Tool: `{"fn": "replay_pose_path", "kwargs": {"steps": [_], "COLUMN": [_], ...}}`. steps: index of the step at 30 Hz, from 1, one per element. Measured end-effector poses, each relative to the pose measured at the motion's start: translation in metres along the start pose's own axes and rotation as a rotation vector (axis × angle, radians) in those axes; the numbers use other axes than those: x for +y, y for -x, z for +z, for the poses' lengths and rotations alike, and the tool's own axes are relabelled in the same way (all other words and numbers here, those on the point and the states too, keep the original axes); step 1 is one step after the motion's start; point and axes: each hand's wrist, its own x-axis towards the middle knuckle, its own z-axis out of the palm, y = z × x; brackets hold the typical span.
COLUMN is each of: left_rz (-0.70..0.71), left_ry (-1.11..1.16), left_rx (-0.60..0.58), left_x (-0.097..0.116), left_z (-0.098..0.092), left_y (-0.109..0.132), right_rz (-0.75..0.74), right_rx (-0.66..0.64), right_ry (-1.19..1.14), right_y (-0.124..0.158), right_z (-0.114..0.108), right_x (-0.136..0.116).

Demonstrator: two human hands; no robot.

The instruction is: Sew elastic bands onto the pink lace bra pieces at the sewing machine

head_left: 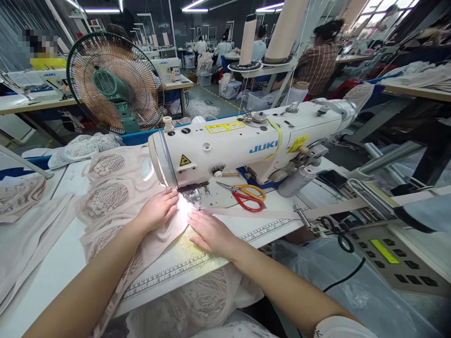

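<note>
So the cloth (165,236) is on the worktop (243,226), a pale pink piece with its far end right at the foot (193,197) of the machine (225,145). From there its long way slants back toward the front edge and the left, spreading out under the left forearm.

The bit that matters imo: the far end sits between the two hands, with the foot just beyond. Left hand (158,212) is on the cloth's left part, fingertips almost under the machine's head. Right hand (212,233) is at its right border, fingertips just in front of the foot. Both are super close, can't really pick a nearer one.

Grip-wise, the right is palm down, thumb spread away from the fingers, not clamped on anything. The left lies over the cloth too, but can't tell if it's pinching a fold underneath.

Further out, lace pieces (107,198) are piled toward the left edge. Scissors (249,197) lie right of the foot, well clear of the hands, and a strip (260,214) runs off past the right edge.
</note>
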Motion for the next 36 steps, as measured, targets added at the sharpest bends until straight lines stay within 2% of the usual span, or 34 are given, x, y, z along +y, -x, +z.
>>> {"fn": "replay_pose_path", "kwargs": {"steps": [3,5,8,10,15,20,27,30,33,36], "left_rz": [0.057,0.139,0.215,0.218,0.244,0.259,0.262,0.249,0.206,0.031], "left_ry": [-0.01,-0.014,-0.056,-0.119,-0.173,-0.143,-0.136,-0.143,-0.162,-0.234], "left_rx": [0.034,0.004,-0.076,-0.076,-0.024,0.021,0.016,0.017,0.009,-0.048], "left_x": [0.011,0.026,0.049,0.055,0.034,0.008,-0.014,-0.016,-0.007,0.014], "left_z": [-0.013,-0.018,-0.014,-0.005,0.013,0.012,0.012,0.012,0.003,-0.018], "left_y": [0.002,0.009,0.028,0.041,0.053,0.043,0.032,0.026,0.024,0.038], "right_rz": [0.027,0.035,0.058,0.065,0.078,0.083,0.085,0.083,0.075,0.071], "right_rx": [0.005,-0.015,-0.055,-0.082,-0.132,-0.132,-0.134,-0.127,-0.118,-0.101], "right_ry": [-0.003,0.003,0.008,0.012,0.038,0.051,0.033,0.029,0.03,-0.004], "right_y": [0.0,-0.001,-0.002,-0.002,-0.003,-0.003,-0.003,-0.003,-0.005,-0.006], "right_z": [0.001,0.002,0.002,0.002,0.0,0.001,-0.002,-0.002,0.0,-0.003], "right_x": [0.001,0.001,0.0,-0.001,-0.003,-0.002,-0.003,-0.003,0.0,0.0]}}
